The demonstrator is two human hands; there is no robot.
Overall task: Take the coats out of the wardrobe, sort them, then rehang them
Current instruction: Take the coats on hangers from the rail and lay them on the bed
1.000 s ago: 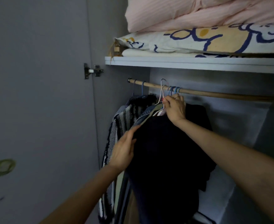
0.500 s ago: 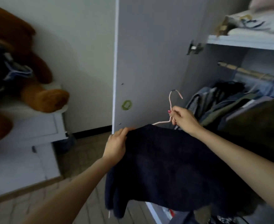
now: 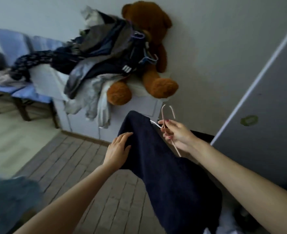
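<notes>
A dark navy coat [image 3: 169, 169] hangs on a pink wire hanger [image 3: 164, 115] in front of me. My right hand [image 3: 176, 134] pinches the hanger just below its hook. My left hand [image 3: 118, 150] lies with straight fingers against the coat's left shoulder and steadies it. A pile of coats [image 3: 98, 54] taken out earlier lies heaped on a white cabinet [image 3: 139, 105] straight ahead. The wardrobe's inside is out of view; only its grey door [image 3: 264, 105] shows at the right.
A big brown teddy bear [image 3: 149, 53] sits on the cabinet against the wall, beside the pile. A bed with blue bedding [image 3: 21, 88] stands at the left. Wood-plank floor [image 3: 71, 166] lies between me and the cabinet.
I have lifted the navy coat on its hanger off the rail and turned left, away from the wardrobe, toward the cabinet with the pile. Both hands stayed on the coat and hanger.
</notes>
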